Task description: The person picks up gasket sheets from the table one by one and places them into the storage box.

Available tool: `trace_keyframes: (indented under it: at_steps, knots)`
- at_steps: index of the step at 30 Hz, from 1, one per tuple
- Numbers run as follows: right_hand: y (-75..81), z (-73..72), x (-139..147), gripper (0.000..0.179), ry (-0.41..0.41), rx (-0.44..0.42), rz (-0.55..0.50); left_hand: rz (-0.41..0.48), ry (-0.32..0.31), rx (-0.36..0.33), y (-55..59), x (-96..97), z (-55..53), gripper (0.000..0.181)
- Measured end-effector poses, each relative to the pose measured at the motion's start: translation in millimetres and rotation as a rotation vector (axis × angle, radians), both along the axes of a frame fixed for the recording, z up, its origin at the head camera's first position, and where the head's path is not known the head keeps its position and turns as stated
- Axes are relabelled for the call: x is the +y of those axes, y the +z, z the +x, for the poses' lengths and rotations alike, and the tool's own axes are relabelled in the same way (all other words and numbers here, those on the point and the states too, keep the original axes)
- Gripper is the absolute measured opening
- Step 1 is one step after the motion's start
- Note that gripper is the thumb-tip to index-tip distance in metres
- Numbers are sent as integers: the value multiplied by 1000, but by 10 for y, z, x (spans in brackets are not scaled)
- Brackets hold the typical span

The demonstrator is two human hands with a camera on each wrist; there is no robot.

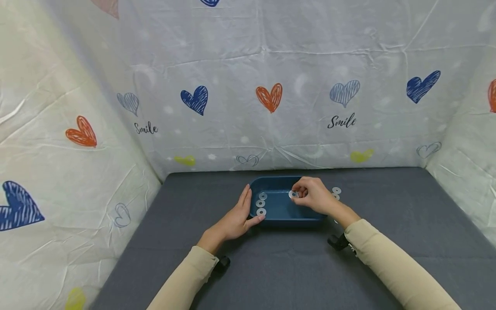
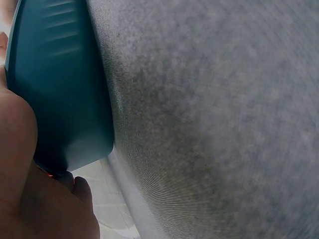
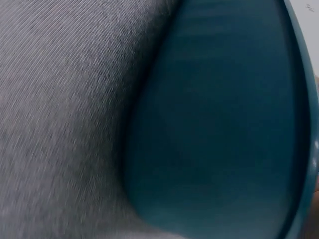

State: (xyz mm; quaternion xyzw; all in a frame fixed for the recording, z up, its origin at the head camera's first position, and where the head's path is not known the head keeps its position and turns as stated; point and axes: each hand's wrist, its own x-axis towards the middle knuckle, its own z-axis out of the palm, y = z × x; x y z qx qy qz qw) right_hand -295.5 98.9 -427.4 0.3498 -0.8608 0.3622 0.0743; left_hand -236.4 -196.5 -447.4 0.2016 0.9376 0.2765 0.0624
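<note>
A blue rectangular tray (image 1: 288, 220) lies on the grey table, with several pale flat washers (image 1: 261, 212) in a column along its left inside. My left hand (image 1: 234, 220) steadies the tray's left end, fingers straight along the side wall and thumb at the near corner. From the left wrist view, the tray's outer wall (image 2: 60, 84) stands beside that hand. Over the right half of the tray, my right hand (image 1: 313, 196) pinches one washer (image 1: 292, 194) between thumb and fingertips. Only the tray's outside (image 3: 214, 119) fills most of the right wrist view; the pinched washer is hidden there.
More washers (image 1: 336, 190) lie on the table just right of the tray, partly hidden by the right hand and wrist. Grey cloth covers the table (image 1: 279, 267). A white curtain (image 1: 232, 125) printed with hearts hangs behind the table and at both sides.
</note>
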Motion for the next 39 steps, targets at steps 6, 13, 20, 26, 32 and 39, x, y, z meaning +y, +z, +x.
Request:
trace_keyframes:
  at_steps: [6,13,20,26,32,39]
  knots:
    - [-42,-41,-131,18,-4,-11,8,-4,-1,-3,1,3,-5,100]
    - [-91,-108,-275,17,-27,-24,26,-1,6,-8,13,9,11,99]
    - [-99,-163,-393,20,-59,-65,51,-4,-3,-6,37,10,1,99]
    - [-130,-218,-483,19,-62,-81,87,-11,-6,-3,26,1,-19,100]
    - [-166,-280,-580,22,-46,-108,127,-14,-7,-4,17,-10,-11,99]
    - [-174,-321,-658,22,-20,-130,168,-4,-13,-6,6,-13,0,99]
